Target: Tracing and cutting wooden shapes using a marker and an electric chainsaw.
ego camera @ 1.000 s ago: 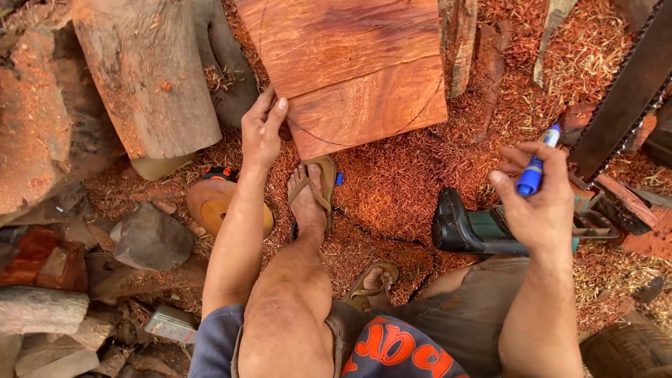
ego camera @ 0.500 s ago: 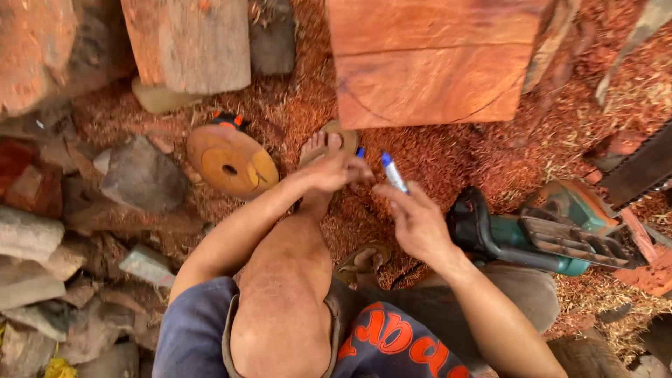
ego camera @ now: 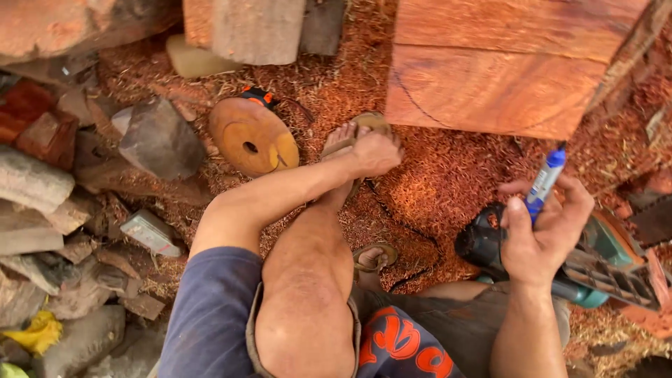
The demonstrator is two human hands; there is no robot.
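I am sitting on the sawdust-covered ground with my left knee [ego camera: 308, 294] raised. My right hand [ego camera: 542, 234] holds a blue marker [ego camera: 544, 180] upright, its tip pointing up, just in front of a chainsaw [ego camera: 605, 269]. My left hand [ego camera: 376, 152] is curled into a fist above my left foot and its sandal [ego camera: 343, 136]; nothing shows inside the fist. Beyond both hands stands a big reddish wood block [ego camera: 490, 87] with a curved line drawn on its near face.
A round wooden disc [ego camera: 252, 138] with a centre hole lies left of my foot, an orange-and-black tool [ego camera: 257, 95] just behind it. Stones and wood offcuts [ego camera: 157, 140] pile up at the left. More logs [ego camera: 259, 28] stand at the back. My other sandalled foot [ego camera: 373, 257] is tucked under.
Half a second ago both hands met at the marker. Now they are apart: the right hand has moved right with the marker, and the left stays fisted over the foot.
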